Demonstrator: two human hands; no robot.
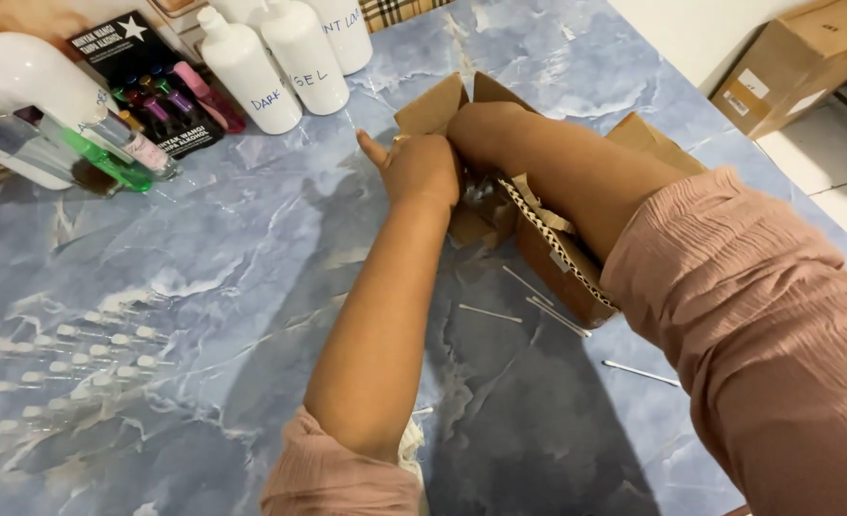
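An open brown cardboard box (559, 256) sits on the blue marbled table (204, 248), flaps up. My left hand (419, 170) rests on the box's near-left flap edge, thumb pointing out. My right hand (476, 124) reaches into the box from above; its fingers are hidden inside, so what they touch cannot be seen. Both arms wear pushed-up pink sleeves.
White plastic bottles (294, 53) with hand-written labels stand at the back. A dark box of coloured small vials (156, 91) lies to their left. Rows of small clear vials (70, 368) lie at the left. Thin white sticks (538, 306) are scattered near the box. Another cardboard box (796, 57) sits on the floor.
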